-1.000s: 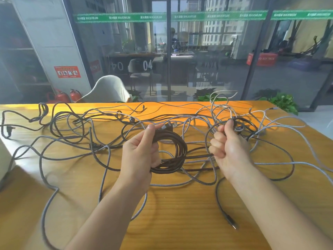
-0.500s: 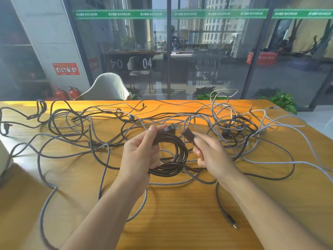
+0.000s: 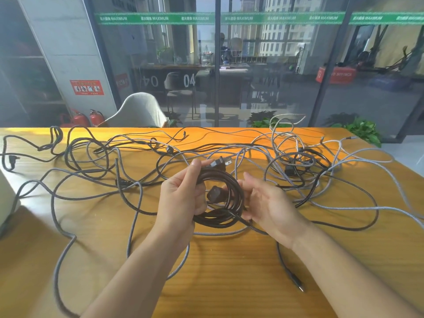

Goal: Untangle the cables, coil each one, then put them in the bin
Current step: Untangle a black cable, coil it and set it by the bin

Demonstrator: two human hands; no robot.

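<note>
While our left hand (image 3: 181, 198) grips the black power cord coil (image 3: 226, 203), thumb and fingers curled round its left side, we keep the loops upright above the wooden table (image 3: 229, 283); the cord's two-prong plug (image 3: 220, 162) sticks out past the thumb tip toward the right, and its other end, a chunky black connector (image 3: 214, 193), sits inside the ring of loops; our right hand (image 3: 268, 203) is at the coil's right side, fingers loosely bent with their tips against the loops, the palm turned toward us, though we cannot tell whether they pinch a strand or only touch it. Around and behind the coil the rest of the cables lie spread and crossed on the table: grey braided cables (image 3: 367, 203) mostly to the right and front, thinner black cables (image 3: 87, 157) to the left, and a smaller knot of black cord (image 3: 305, 159) at the right rear; one dark cable end (image 3: 298, 283) lies near our right forearm. We see no bin or other container in view, so none of the cables sits in one.
</note>
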